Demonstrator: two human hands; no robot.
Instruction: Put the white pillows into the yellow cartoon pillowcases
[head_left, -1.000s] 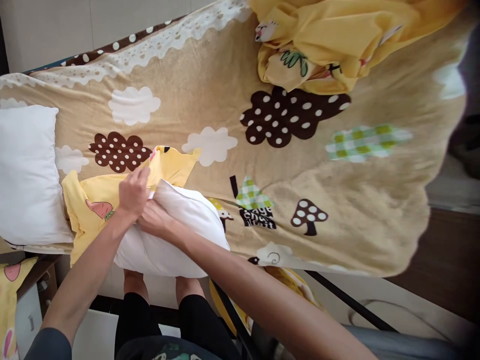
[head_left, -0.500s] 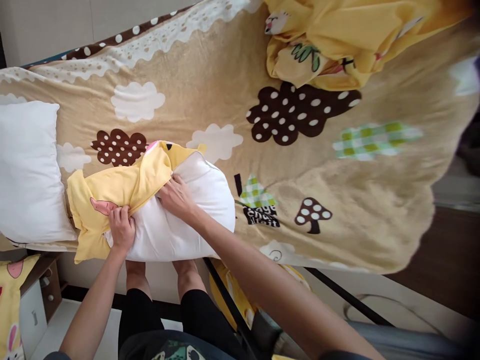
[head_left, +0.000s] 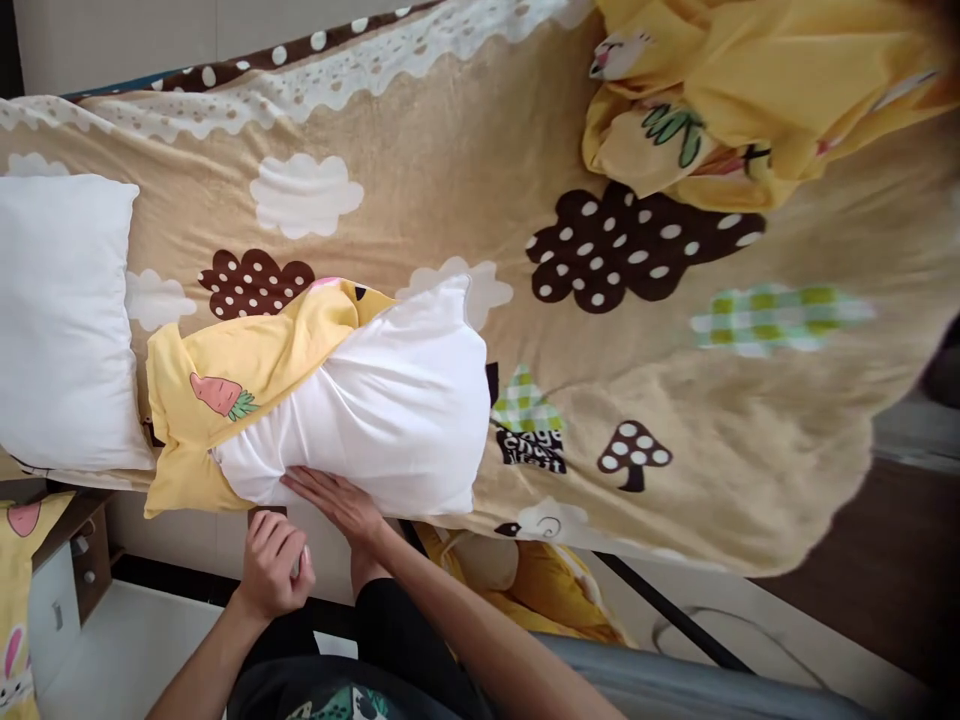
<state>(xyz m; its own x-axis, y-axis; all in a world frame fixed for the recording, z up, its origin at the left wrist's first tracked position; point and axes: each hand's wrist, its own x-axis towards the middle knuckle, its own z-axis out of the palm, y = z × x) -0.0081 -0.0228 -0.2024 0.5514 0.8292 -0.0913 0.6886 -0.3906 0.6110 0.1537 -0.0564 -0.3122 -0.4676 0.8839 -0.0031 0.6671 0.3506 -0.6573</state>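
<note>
**Pillow part-way into yellow case, near edge of bed**

Obs. The bed is covered by a tan blanket (head_left: 450,180) printed with clouds and spotted trees, which fills most of the frame. A second pillow (head_left: 60,320), white and uncovered, lies at the left edge. A heap of yellow bedding (head_left: 750,90) sits upper right.

Work piece: a white pillow (head_left: 397,410), left of centre, lies on the blanket at the bed's near edge. A yellow pillowcase (head_left: 247,370) with a carrot print wraps its left end only. The case mouth runs diagonally, higher on the far side and lagging on the near side.

Orientation: the long axis runs left–right across the frame. The covered end points left toward the second pillow, and the bare end points right toward frame centre.

Hands: the right hand (head_left: 334,500) lies against the pillow's near lower edge, its grip spread flat with fingers straight and nothing pinched. The left hand (head_left: 274,560) is below the bed edge and off the cloth, with fingers curled toward the palm. I cannot tell whether it holds anything.

Judgement: the case sits skewed. The step would go best with the pillow pinned flat by one hand and the near-side hem brought level with the far side. The case should be drawn along the long axis, not across it. The hidden corners are best seated before more cloth is pulled over.
</note>
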